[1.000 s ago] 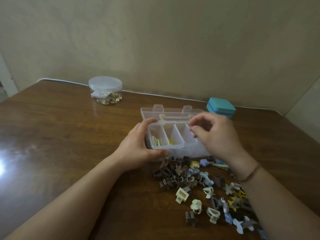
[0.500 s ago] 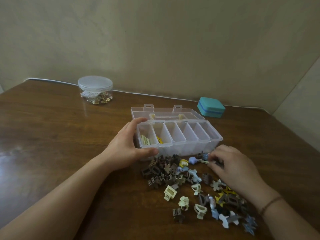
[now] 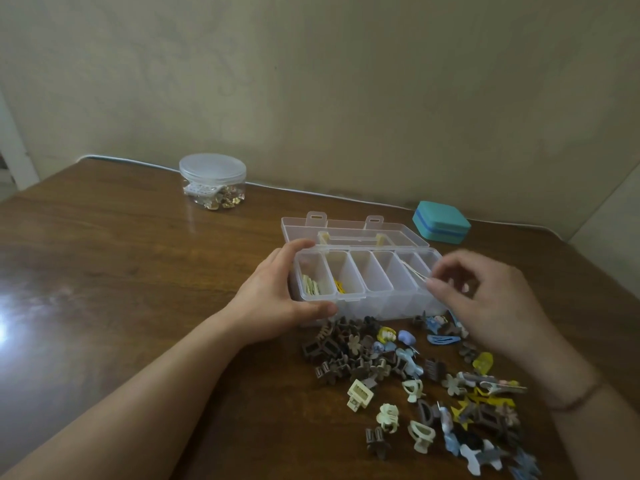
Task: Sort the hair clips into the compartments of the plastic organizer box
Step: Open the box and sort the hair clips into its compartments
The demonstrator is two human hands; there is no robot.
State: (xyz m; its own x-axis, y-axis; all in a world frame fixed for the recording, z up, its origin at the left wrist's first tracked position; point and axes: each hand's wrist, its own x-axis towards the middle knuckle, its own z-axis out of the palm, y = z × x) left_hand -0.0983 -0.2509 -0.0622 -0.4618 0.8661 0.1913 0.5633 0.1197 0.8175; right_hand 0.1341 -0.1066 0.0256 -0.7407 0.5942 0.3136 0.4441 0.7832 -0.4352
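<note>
Toward the middle of the brown wooden table [image 3: 121,271], the clear plastic organizer box [image 3: 367,282] stands with its lid [image 3: 349,230] folded back toward twelve o'clock. At the box's nine o'clock end the left hand [image 3: 277,303] grips it as it did half a second ago, thumb along the near wall and fingers curled over the far rim. The right hand [image 3: 485,299], which was down in the pile at the box's five o'clock half a second ago, is now lifted to the box's three o'clock end; thumb and forefinger are pinched together on a thin pale hair clip [image 3: 414,271] that slants over the two rightmost compartments, though motion blur hides its exact shape. Cream clips [image 3: 311,287] lie in the leftmost compartment and yellow clips [image 3: 339,285] in the one beside it; the other compartments look bare. Heaped on the table at the box's six o'clock are the unsorted hair clips [image 3: 415,375], brown, cream, blue and yellow. A round clear lidded jar [image 3: 212,181] of small trinkets sits well off at ten o'clock, and a teal square case [image 3: 441,221] rests near the lid at two o'clock.
</note>
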